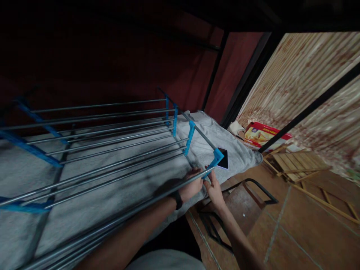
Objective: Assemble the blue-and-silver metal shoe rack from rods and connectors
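A rack of grey metal tubes [126,162] with blue plastic connectors lies across a grey blanket [92,187]. At its near right corner, my right hand [214,188] has its fingers wrapped round the lower part of a blue connector [216,158]. My left hand [192,186], with a dark band on the wrist, reaches under the front tube to the same connector; its fingers are partly hidden behind the tube and what they grip cannot be made out. Just beyond the connector, a dark tablet or phone [224,158] rests on the blanket.
Right of the bed stands a chair with a black metal frame and brown seat [243,206]. On the tiled floor [292,225] lies a folded wooden chair [300,165]. A red and yellow box [261,135] is by the curtain. Black frame posts rise at the bed's far right.
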`<action>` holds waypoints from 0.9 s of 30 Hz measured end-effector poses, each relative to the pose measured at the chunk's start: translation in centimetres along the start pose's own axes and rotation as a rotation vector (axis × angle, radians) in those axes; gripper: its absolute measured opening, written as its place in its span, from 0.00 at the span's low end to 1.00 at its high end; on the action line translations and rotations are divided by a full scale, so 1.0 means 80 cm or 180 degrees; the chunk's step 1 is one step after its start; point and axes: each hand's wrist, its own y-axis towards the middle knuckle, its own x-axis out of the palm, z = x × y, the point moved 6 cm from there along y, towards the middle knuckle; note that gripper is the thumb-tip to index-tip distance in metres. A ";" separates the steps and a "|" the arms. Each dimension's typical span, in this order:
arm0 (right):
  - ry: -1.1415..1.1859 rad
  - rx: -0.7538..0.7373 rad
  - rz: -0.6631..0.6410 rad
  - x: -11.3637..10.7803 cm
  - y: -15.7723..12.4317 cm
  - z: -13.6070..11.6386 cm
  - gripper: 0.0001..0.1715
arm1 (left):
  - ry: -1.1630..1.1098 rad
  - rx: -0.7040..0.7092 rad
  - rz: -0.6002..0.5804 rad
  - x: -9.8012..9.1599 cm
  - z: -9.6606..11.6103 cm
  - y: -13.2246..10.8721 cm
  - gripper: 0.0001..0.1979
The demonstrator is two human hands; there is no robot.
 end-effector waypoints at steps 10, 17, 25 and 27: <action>-0.0996 -0.0972 -0.0045 0.005 -0.102 -0.048 0.16 | 0.0734 0.0268 -0.0303 -0.111 0.038 -0.221 0.19; -0.1262 -0.2420 -0.1521 0.140 -0.152 -0.134 0.26 | -0.0020 -0.1154 -0.0149 -0.168 -0.036 -0.398 0.16; -0.2001 -0.2797 -0.2211 0.227 -0.139 -0.177 0.16 | -0.0462 -0.3351 0.3102 -0.235 -0.098 -0.583 0.16; -0.2163 -0.2918 -0.2304 0.234 -0.138 -0.176 0.16 | -0.0343 -0.3291 0.3747 -0.251 -0.101 -0.599 0.16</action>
